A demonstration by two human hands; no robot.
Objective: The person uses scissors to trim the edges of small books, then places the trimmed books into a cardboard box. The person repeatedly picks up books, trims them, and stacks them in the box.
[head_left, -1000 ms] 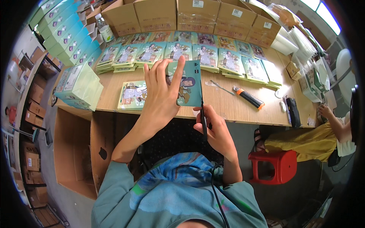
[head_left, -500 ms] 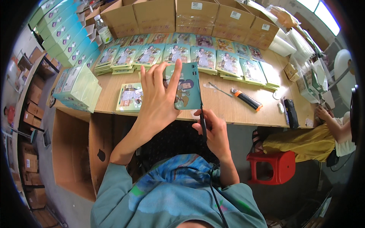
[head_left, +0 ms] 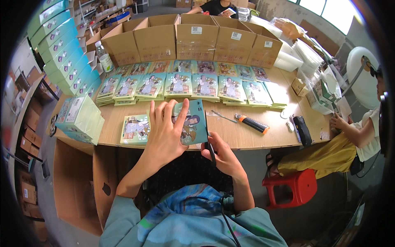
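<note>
My left hand holds a teal illustrated card packet upright over the table's front edge, fingers curled across its left side. My right hand grips black scissors, whose blades lie along the packet's right edge. A pale-green illustrated packet lies behind my left hand. Rows of stacked illustrated packets spread behind my hands. To the right of them lie a thin metal tool, an orange-and-black cutter and a black pouch.
Open cartons line the table's back, with a person behind. Stacked green boxes, a bottle and a boxed bundle stand left. A cardboard box is below. A co-worker sits right, near a red stool.
The view has tilted up, so the table and hands appear lower and the person behind the cartons shows. My hands still hold the packet and scissors in much the same arrangement.
</note>
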